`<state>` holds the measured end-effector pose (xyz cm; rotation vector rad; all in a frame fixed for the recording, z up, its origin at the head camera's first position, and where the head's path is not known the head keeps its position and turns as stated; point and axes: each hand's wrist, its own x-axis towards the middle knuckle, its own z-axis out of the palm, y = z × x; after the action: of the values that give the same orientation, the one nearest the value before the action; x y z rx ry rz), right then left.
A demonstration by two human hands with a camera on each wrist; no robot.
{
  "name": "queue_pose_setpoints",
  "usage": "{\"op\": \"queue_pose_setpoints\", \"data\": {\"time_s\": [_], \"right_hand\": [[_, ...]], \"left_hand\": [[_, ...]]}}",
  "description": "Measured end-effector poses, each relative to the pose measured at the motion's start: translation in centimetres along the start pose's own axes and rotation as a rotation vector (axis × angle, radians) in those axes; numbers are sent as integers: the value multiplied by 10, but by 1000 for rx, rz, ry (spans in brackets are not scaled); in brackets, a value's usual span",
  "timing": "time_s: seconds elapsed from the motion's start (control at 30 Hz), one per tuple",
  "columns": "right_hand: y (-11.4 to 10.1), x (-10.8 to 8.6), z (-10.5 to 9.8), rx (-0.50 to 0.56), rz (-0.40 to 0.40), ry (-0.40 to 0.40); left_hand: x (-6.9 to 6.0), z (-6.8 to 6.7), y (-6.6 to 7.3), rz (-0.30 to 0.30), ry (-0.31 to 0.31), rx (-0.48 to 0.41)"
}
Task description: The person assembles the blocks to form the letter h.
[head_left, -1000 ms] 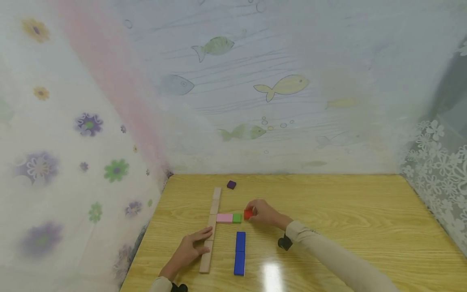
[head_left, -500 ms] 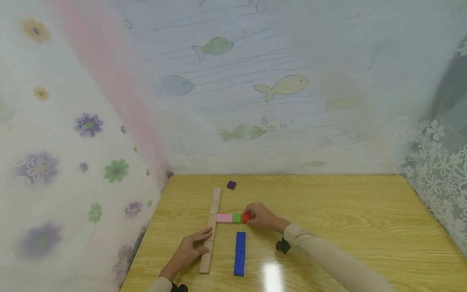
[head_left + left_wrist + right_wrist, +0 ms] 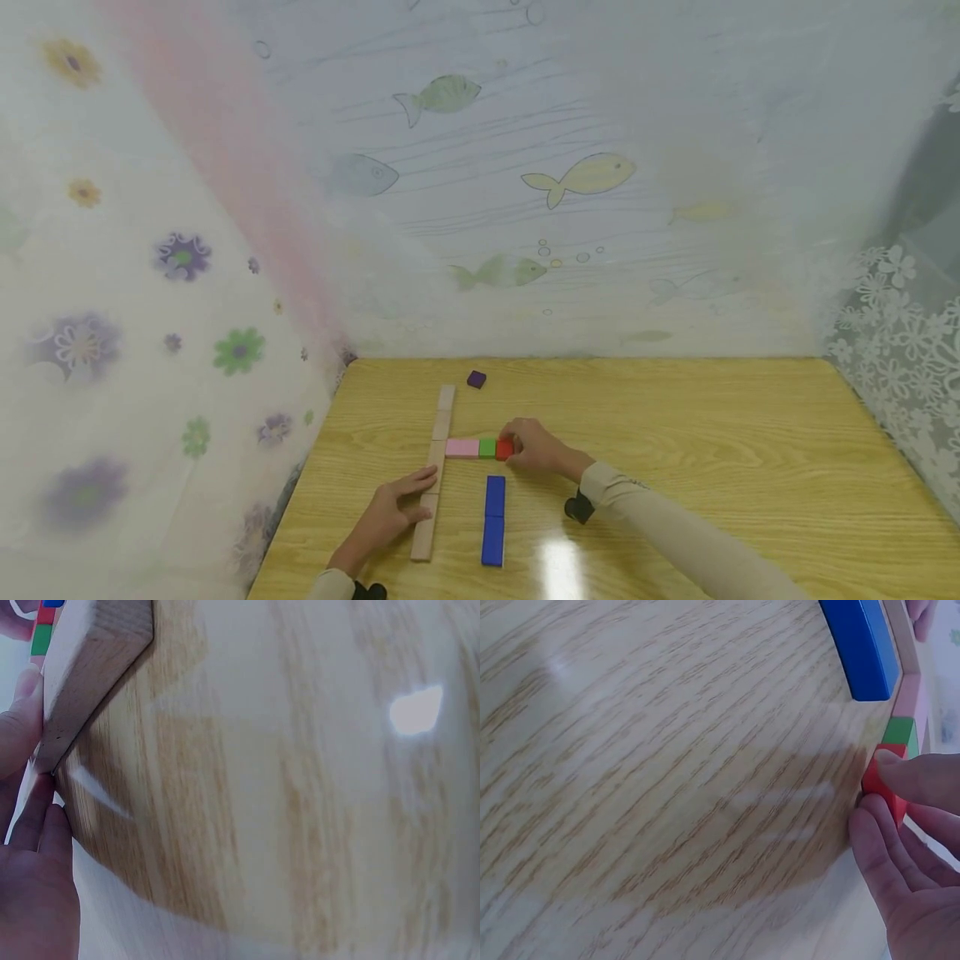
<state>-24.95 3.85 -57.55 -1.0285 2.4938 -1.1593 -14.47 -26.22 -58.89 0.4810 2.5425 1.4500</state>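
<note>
In the head view a row of pale wooden blocks [image 3: 424, 533] runs away from me on the table. My left hand [image 3: 384, 518] rests against its left side, with fairly straight fingers and the thumb touching the wood. A pink block [image 3: 462, 449] extends right from the row, followed by a green block [image 3: 487, 449] and a red block [image 3: 504, 450]. My right hand [image 3: 542, 446] pinches the red block between thumb and fingers, up against the green block. In the right wrist view the thumb lies on the red block [image 3: 880, 778] and covers part of it.
Two blue blocks [image 3: 492, 521] lie end to end right of the wooden row, nearer to me. A small dark purple block [image 3: 476, 380] lies near the far table edge. A painted wall [image 3: 585, 325] stands behind the table [image 3: 712, 417].
My right hand has moved slightly left with the red block, closing the gap to the green block. The left hand has stayed in place.
</note>
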Motion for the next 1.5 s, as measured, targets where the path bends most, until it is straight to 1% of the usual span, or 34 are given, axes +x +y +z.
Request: {"op": "queue_pose_setpoints", "data": {"time_s": [0.2, 0.4, 0.73, 0.93, 1.1, 1.33, 1.5], "right_hand": [[0, 2, 0, -34, -24, -14], [-4, 5, -2, -90, -19, -46], [-8, 6, -2, -104, 17, -50], [-9, 6, -2, -115, 12, -43], [-8, 7, -1, -97, 23, -40], [-7, 6, 1, -125, 18, -38], [-6, 7, 2, -115, 11, -33]], "left_hand": [[0, 0, 0, 2, -3, -16], [1, -1, -1, 8, -3, -9], [2, -1, -3, 4, -1, 9], [2, -1, 0, -2, 1, 1], [2, -2, 1, -1, 0, 7], [1, -2, 1, -6, -19, 16], [1, -2, 2, -16, -23, 29]]}}
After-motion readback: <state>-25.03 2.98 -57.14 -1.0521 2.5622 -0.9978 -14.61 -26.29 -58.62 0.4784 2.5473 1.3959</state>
